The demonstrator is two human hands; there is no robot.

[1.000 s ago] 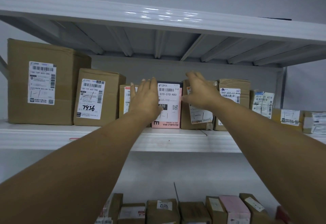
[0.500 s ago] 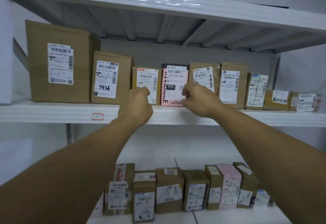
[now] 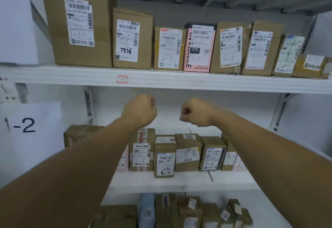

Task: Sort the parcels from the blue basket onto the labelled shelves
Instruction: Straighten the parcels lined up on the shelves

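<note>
Upper shelf (image 3: 179, 81): white painted metal, smooth, faint sheen; large parcel (image 3: 102, 30): brown cardboard, matt, creased; shipping label (image 3: 80, 22) on it: white paper, slightly glossy; pink box (image 3: 187, 48): smooth printed card; taped parcel (image 3: 142, 138) below: cardboard under shiny tape; wall sign (image 3: 30, 129): plain white paper, matt.

The top shelf (image 3: 197, 82) is full: its parcels (image 3: 168, 48) stand touching, side by side. The 1-2 shelf (image 3: 188, 181) has open room above its small parcels (image 3: 187, 152) and in front.
</note>
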